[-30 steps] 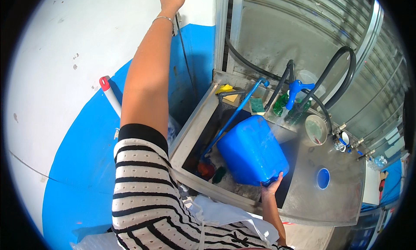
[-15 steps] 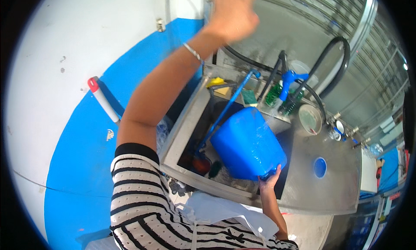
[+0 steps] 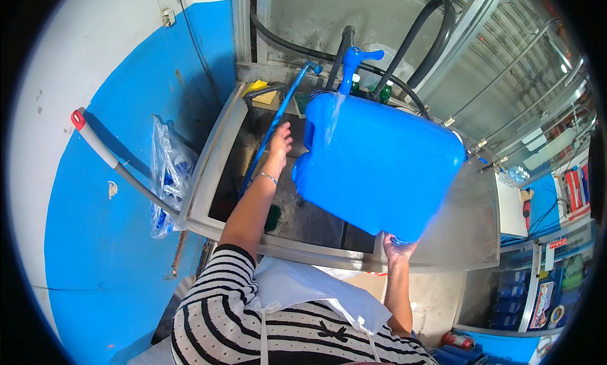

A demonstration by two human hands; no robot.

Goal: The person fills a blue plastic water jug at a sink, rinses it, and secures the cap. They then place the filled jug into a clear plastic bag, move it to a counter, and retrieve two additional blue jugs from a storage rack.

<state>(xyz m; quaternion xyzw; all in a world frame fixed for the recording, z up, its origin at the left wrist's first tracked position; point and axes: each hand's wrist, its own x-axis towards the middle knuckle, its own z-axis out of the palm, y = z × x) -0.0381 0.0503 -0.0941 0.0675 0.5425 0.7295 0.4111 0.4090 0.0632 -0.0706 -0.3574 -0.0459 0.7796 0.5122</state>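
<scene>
Hands, two of them, work at one metal sink unit [image 3: 471,219]: the left hand [image 3: 280,142] hangs empty above the basin [image 3: 303,213], fingers loosely parted and clear of the container, while the right hand [image 3: 399,248] is wrapped around the neck at the lower corner of one blue plastic container [image 3: 379,163], some of its fingers hidden. The container lies tilted over the right part of the basin, below one blue tap [image 3: 354,65], whose thin stream runs down its side. One blue pipe [image 3: 296,94] slants past the left hand, the forearm covering part of its lower stretch. One dark green scrub pad [image 3: 273,218] sits in the basin beside that forearm. Two green bottles [image 3: 386,92] stand behind the container, which blocks their lower parts and much of the basin; a yellow sponge [image 3: 268,99] rests at the far left corner, partly behind one dark elbow pipe [image 3: 265,90]. One thick black hose [image 3: 449,24] loops high at the back. Leftward, one clear plastic bag [image 3: 169,175] hangs by a blue-and-white wall [image 3: 95,194], near one pale handle with a red end [image 3: 95,140]. Lower right, one red canister [image 3: 460,341] lies near a stocked cabinet [image 3: 534,283].
</scene>
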